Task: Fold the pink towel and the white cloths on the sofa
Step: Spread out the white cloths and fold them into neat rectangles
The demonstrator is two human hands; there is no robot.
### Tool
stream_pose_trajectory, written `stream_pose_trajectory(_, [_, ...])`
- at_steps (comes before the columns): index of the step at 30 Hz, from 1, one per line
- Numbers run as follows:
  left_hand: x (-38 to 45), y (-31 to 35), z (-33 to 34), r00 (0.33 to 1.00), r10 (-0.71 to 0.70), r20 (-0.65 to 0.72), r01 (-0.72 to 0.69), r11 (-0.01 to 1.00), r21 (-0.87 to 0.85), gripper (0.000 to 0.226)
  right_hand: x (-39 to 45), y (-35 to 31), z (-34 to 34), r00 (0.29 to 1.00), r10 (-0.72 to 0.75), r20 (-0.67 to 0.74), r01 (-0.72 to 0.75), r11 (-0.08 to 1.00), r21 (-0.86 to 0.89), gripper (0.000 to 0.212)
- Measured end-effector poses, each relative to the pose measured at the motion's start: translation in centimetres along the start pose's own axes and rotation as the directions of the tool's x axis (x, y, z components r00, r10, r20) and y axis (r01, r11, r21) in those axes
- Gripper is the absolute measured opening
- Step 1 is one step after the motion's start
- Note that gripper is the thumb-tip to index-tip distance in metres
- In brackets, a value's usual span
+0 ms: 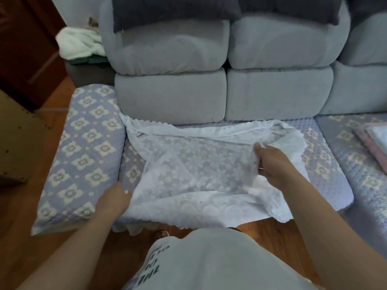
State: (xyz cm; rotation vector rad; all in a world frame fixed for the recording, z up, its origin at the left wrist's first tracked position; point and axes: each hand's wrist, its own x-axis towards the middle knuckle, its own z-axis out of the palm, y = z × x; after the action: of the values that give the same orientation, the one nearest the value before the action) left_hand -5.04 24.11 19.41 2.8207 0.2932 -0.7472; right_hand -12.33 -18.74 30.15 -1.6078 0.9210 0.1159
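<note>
A white lace cloth lies spread over the sofa seat, its near edge hanging over the front. My left hand pinches the cloth's near left corner at the seat's front edge. Over the cloth's right half, my right hand is closed on a bunched fold of the lace and lifts it slightly. A folded pink towel with a folded white cloth on top rests on the seat at the far right, partly cut off by the frame edge.
The grey sofa has a patterned purple seat cover and a padded armrest at the left. A pale green blanket lies on a stand behind the armrest. Dark cushions sit atop the backrest. Wooden floor lies below.
</note>
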Motion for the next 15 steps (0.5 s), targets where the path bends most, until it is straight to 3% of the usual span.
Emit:
stream_pose_trajectory(3, [-1.1,-3.2,0.1,0.991,-0.130,-0.031,0.116,0.952,-0.284,0.030,-1.2,0.6,3.2,0.927,0.047,-0.373,-0.006,0.994,0.110,0.045])
stream_pose_trajectory(5, [-2.4,-4.5,-1.1,0.976,-0.211,-0.047,0.140,0.782,-0.608,0.021,-3.4,0.1,6.5,0.880,-0.064,-0.470,0.152,0.977,0.152,0.041])
stream_pose_trajectory(7, [-4.3,-4.3,-2.8,0.979,-0.196,-0.050,0.070,0.559,-0.827,0.019,-6.4,-0.9,10.7,0.891,-0.184,-0.415,0.238,0.968,0.083,0.036])
stream_pose_trajectory(9, [-6.2,-3.1,-4.5,0.998,-0.057,0.020,0.036,0.293,-0.955,0.015,-8.9,-1.4,15.0,0.896,-0.327,-0.300,0.342,0.940,-0.001,0.030])
stream_pose_trajectory(10, [-6.9,-2.5,-5.3,0.998,0.032,0.055,0.047,0.213,-0.976,0.013,-9.7,-1.4,17.2,0.893,-0.377,-0.248,0.382,0.924,-0.026,0.029])
stream_pose_trajectory(13, [-8.0,-0.9,-6.9,0.953,0.243,0.180,0.140,0.174,-0.975,0.017,-11.7,-0.8,22.3,0.900,-0.413,-0.139,0.410,0.911,-0.056,0.026])
stream_pose_trajectory(15, [-8.4,0.0,-7.9,0.925,0.281,0.255,0.225,0.136,-0.965,0.018,-12.4,0.0,24.4,0.921,-0.372,-0.118,0.370,0.928,-0.039,0.021])
